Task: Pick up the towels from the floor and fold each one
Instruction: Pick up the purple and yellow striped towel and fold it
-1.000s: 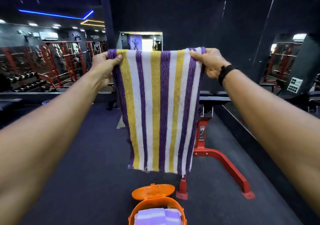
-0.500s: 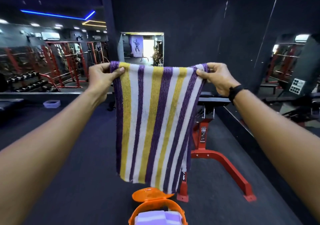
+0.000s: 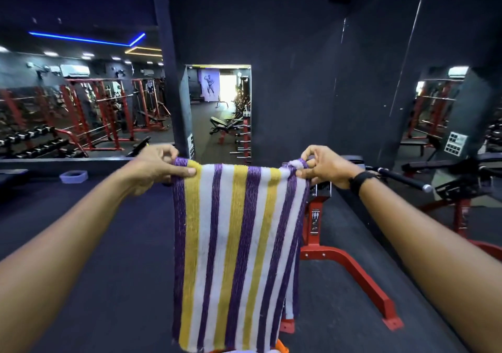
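Observation:
A towel (image 3: pixel 236 249) striped purple, yellow and white hangs straight down in front of me, doubled over so a second layer shows along its right edge. My left hand (image 3: pixel 157 167) pinches its top left corner between thumb and fingers. My right hand (image 3: pixel 323 166), with a black band on the wrist, pinches the bunched top right corner. Both arms reach forward at about waist height. The towel's lower edge covers most of an orange bin (image 3: pixel 281 347) on the floor.
A red-framed weight bench (image 3: pixel 350 265) stands just right of the towel on dark gym flooring (image 3: pixel 108 257). Dumbbell racks (image 3: pixel 32 140) and red rigs line the left wall. A small lilac tub (image 3: pixel 74 176) sits on the floor at left. Mirrors and machines fill the right side.
Both hands have come down from chest height to waist height with the towel. The towel now hangs lower and hides the orange bin and the folded towel inside it.

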Demonstrator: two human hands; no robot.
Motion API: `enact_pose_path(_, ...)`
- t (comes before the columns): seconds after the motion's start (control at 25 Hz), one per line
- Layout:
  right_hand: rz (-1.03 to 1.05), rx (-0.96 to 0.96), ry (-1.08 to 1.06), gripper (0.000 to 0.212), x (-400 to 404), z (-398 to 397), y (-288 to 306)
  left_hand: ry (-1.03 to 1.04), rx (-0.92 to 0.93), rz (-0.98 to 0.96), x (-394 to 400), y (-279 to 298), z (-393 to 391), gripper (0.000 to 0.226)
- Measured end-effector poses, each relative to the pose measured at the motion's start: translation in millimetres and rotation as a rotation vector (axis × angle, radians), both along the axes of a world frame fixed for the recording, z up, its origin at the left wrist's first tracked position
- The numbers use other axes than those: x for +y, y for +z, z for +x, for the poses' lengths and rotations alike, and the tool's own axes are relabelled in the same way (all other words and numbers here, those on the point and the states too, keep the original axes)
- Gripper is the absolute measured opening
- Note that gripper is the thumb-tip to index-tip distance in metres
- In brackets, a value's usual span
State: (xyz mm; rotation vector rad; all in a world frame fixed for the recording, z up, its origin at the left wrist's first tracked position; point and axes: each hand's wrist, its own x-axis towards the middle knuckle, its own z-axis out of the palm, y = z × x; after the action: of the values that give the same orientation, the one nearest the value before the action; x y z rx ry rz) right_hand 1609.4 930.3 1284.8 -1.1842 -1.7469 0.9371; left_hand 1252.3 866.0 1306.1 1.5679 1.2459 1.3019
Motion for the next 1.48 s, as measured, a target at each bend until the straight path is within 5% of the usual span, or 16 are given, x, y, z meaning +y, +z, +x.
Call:
enact_pose_path(0.12, 0.056, 0.295, 0.023, 0.029, 1.0, -6.8, 39.4, 0.040, -0.309, 0.135, 9.2, 32.3, 0.4, 0.063)
enact_pose_path(0.24, -0.249, 0.140, 0.341, 0.066, -14.4, -22.1, -1.9, -0.104, 0.157, -0.282, -10.5, -8.5, 1.5, 0.108)
enact_pose_path(0.32, -0.381, 0.068, 0.408, 0.080, -25.3, -24.9, -44.6, -0.228, 0.207, -0.485, -20.4, -52.1, -5.1, 0.122)
enact_pose_path(0.4, -0.413, 0.163, 0.303, 0.077, -19.5, -22.9, -64.9, -0.153, 0.051, -0.469, -18.9, -66.0, -13.6, 0.098)
enact_pose_path(0.52, -0.455, 0.343, 0.183, 0.037, -15.2, -27.6, -56.8, 0.117, -0.295, -0.417, -5.0, -61.3, -12.0, 0.021)
enact_pose_path(0.56, -0.461, 0.337, 0.181, 0.030, -16.2, -29.9, -54.0, 0.170, -0.350, -0.396, -2.3, -60.8, -10.7, 0.015)
enact_pose_path(0.72, -0.387, 0.315, 0.217, 0.046, -20.4, -31.6, -51.7, 0.023, -0.353, -0.282, -9.7, -63.2, -9.5, 0.013)
enact_pose_path(0.88, -0.147, 0.564, -0.108, 0.065, -17.2, -40.4, -46.2, 0.211, -0.440, -0.095, -9.0, -60.7, -1.6, 0.025)
enact_pose_path(0.96, -0.106, 0.548, -0.031, 0.075, -15.6, -42.9, -43.8, 0.227, -0.460, -0.055, -3.2, -59.7, 1.0, 0.046)
enact_pose_path(1.08, 0.067, 0.151, -0.036, 0.067, -11.5, -39.1, -44.5, 0.157, -0.247, -0.042, -1.1, -58.8, -8.6, 0.113)
enact_pose_path(1.12, 0.149, 0.051, -0.091, 0.047, -8.5, -36.6, -44.4, 0.154, -0.067, -0.002, -1.0, -59.0, -13.5, 0.109)
enact_pose_path(1.2, 0.225, -0.074, -0.145, 0.017, -7.8, -32.6, -43.9, 0.190, 0.409, 0.058, -7.5, -54.8, -13.9, 0.059)
enact_pose_path(1.24, 0.241, -0.133, -0.135, 0.018, -5.7, -29.8, -43.2, 0.273, 0.698, 0.060, -11.9, -51.2, -9.8, 0.035)
enact_pose_path(1.32, 0.263, -0.213, -0.028, 0.022, -6.0, -27.8, -39.1, 0.449, 1.164, 0.066, -11.7, -43.2, -7.5, 0.028)
enact_pose_path(1.4, 0.120, -0.158, 0.166, 0.014, -15.0, -25.8, -32.5, 0.307, 1.239, 0.133, -9.3, -31.9, -14.8, 0.042)
enact_pose_path(1.48, -0.096, -0.052, 0.313, 0.011, -21.8, -19.6, -24.6, -0.080, 0.966, 0.058, -9.9, -17.7, -30.4, 0.054)
